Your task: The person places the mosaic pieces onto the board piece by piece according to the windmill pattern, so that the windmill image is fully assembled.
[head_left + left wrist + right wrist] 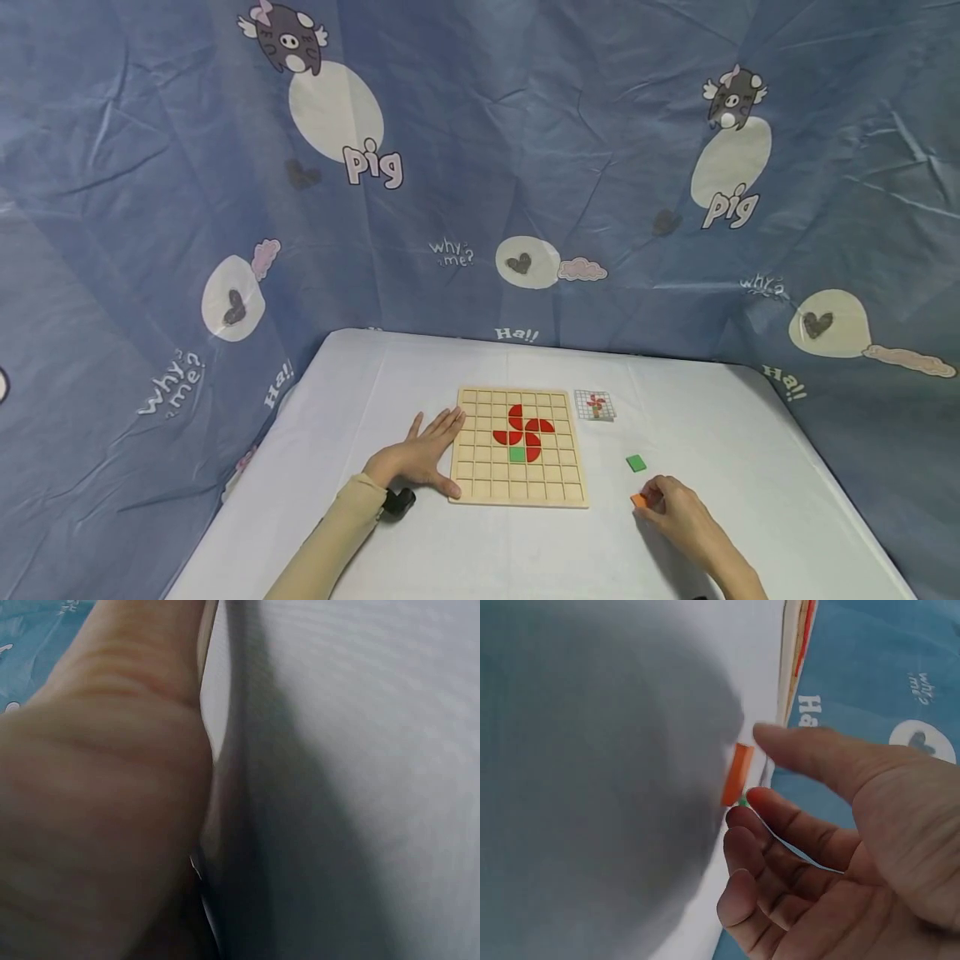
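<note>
A square wooden grid board (480, 489) lies on the white table. Red quarter-round tiles (532, 425) form a pinwheel on it, with a green square tile (517, 454) just below. Along the board's left edge rests my left hand (420, 454), fingers spread and thumb at the lower corner. To the right of the board, my right hand (678, 510) is low over an orange tile (737, 776). Thumb and fingertips stand apart about that tile in the right wrist view; no pinch shows. The left wrist view holds mostly blurred hand (105, 802) and tablecloth.
Beyond my right hand lies a loose green tile (636, 462). A small pattern card (595, 405) with a pinwheel picture sits by the board's upper right corner. Blue printed cloth (450, 167) hangs around the table's back and sides.
</note>
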`<state>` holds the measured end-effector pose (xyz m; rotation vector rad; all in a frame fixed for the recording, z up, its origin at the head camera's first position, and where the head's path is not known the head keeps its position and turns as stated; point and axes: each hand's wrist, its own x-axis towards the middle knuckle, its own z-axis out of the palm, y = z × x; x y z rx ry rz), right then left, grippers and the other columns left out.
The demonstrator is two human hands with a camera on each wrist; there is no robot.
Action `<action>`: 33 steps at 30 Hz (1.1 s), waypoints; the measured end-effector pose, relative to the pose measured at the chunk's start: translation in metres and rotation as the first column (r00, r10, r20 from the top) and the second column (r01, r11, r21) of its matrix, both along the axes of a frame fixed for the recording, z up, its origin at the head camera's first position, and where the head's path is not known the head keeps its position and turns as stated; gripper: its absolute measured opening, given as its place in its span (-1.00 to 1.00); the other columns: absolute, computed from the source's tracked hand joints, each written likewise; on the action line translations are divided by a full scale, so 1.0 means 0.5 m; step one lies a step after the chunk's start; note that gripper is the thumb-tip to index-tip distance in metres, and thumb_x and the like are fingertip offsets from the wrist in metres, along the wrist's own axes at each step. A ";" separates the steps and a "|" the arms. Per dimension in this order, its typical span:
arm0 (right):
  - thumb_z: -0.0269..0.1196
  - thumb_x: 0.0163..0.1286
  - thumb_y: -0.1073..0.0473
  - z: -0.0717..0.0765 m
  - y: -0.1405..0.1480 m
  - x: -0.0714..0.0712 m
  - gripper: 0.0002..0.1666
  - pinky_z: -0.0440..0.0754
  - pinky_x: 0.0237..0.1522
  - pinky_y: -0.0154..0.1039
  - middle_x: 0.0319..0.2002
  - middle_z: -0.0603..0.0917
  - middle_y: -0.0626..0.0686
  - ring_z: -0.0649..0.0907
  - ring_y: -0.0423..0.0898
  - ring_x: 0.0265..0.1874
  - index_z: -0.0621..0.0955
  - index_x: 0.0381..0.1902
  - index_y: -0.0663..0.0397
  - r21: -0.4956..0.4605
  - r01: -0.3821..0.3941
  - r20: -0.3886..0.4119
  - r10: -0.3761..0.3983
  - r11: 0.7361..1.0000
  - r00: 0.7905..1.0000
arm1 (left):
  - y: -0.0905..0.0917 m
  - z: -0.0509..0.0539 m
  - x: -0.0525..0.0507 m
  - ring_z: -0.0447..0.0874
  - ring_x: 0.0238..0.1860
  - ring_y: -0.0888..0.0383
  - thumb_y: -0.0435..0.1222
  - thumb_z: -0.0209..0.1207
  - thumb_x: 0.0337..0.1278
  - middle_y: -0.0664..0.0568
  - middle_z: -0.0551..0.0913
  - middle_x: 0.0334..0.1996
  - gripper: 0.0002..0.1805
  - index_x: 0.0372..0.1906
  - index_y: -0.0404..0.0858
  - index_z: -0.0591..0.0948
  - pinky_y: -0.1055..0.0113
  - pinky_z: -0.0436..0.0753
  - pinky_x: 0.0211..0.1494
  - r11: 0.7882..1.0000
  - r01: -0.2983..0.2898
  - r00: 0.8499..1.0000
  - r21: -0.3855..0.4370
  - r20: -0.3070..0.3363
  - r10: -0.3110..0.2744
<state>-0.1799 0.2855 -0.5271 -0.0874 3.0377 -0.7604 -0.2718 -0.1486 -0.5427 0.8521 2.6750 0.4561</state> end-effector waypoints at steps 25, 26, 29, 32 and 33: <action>0.46 -0.01 0.31 -0.009 -0.012 -0.016 -0.71 0.58 -0.40 -0.24 -0.41 0.62 0.01 0.56 -0.16 -0.44 0.64 -0.30 0.27 0.039 0.055 0.023 -0.056 0.998 0.998 | 0.002 0.000 0.002 -0.33 0.57 -0.12 0.35 0.34 -0.33 -0.11 -0.26 0.57 0.45 0.54 -0.28 -0.19 -0.32 -0.35 0.47 1.000 -0.009 1.000 -0.020 -0.010 0.008; 0.46 -0.02 0.31 -0.009 -0.011 -0.017 -0.71 0.57 -0.41 -0.24 -0.42 0.62 0.01 0.56 -0.16 -0.45 0.63 -0.31 0.26 0.045 0.054 0.022 -0.056 0.997 0.998 | 0.002 0.000 0.002 -0.33 0.57 -0.12 0.35 0.34 -0.33 -0.11 -0.26 0.57 0.45 0.54 -0.28 -0.19 -0.32 -0.34 0.47 1.000 -0.009 1.000 -0.023 -0.013 0.008; 0.44 -0.06 0.30 -0.010 -0.012 -0.023 -0.70 0.56 -0.41 -0.24 -0.42 0.61 0.01 0.54 -0.16 -0.45 0.62 -0.33 0.25 0.047 0.044 0.008 -0.044 0.998 0.999 | 0.002 0.003 0.003 -0.33 0.57 -0.12 0.34 0.34 -0.33 -0.10 -0.26 0.57 0.45 0.54 -0.27 -0.20 -0.32 -0.35 0.47 1.000 -0.010 1.000 -0.023 -0.011 0.009; 0.43 -0.06 0.27 -0.010 -0.016 -0.026 -0.68 0.57 -0.40 -0.28 -0.38 0.60 0.01 0.54 -0.18 -0.43 0.61 -0.31 0.24 0.027 0.022 -0.015 -0.022 0.999 1.000 | 0.002 0.003 0.004 -0.33 0.57 -0.12 0.34 0.34 -0.32 -0.11 -0.26 0.57 0.44 0.54 -0.27 -0.20 -0.33 -0.34 0.46 1.000 -0.007 1.000 -0.019 -0.011 0.007; 0.43 -0.05 0.25 -0.009 -0.019 -0.027 -0.68 0.58 -0.39 -0.30 -0.37 0.60 0.00 0.54 -0.19 -0.42 0.61 -0.30 0.22 0.016 0.014 -0.027 -0.014 1.000 1.000 | 0.002 0.003 0.004 -0.33 0.57 -0.12 0.33 0.35 -0.32 -0.11 -0.26 0.57 0.44 0.54 -0.27 -0.20 -0.33 -0.35 0.46 1.000 -0.006 1.000 -0.018 -0.009 0.006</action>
